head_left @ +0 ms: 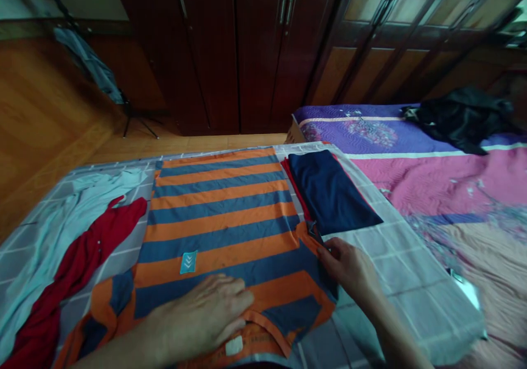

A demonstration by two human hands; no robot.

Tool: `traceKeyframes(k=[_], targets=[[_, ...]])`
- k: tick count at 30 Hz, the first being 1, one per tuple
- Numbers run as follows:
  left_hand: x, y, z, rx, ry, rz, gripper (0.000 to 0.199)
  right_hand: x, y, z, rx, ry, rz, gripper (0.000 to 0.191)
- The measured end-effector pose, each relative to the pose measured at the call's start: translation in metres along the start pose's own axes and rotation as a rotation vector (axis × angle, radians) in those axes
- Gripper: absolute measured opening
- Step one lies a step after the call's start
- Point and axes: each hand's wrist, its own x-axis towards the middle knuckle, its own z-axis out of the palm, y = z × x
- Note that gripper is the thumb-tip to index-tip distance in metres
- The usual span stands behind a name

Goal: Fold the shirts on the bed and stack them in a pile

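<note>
An orange and blue-grey striped shirt (pixel 218 210) lies spread on a grey checked cloth, its collar nearest me and a small teal patch on its chest. My left hand (pixel 206 308) rests on the shirt close to the collar, fingers curled and pressed together; whether they grip fabric is hidden. On the right, my right hand (pixel 349 267) pinches the edge of the shirt's sleeve between thumb and fingers. Just beyond that hand, a folded navy garment (pixel 329 190) with red edging lies beside the shirt.
Red (pixel 90 242) and pale blue (pixel 45 248) garments lie left. Right is a bed with a purple and pink cover (pixel 436 177) and a black garment (pixel 461 116). Dark wardrobes (pixel 259 56) stand behind; a tripod (pixel 134 119) stands at back left.
</note>
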Motion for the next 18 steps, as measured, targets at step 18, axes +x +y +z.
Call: traceKeyframes(k=[18], targets=[[0.102, 0.006, 0.047, -0.663, 0.083, 0.415, 0.049, -0.009, 0.006, -0.015, 0.887, -0.251, 0.352, 0.042]])
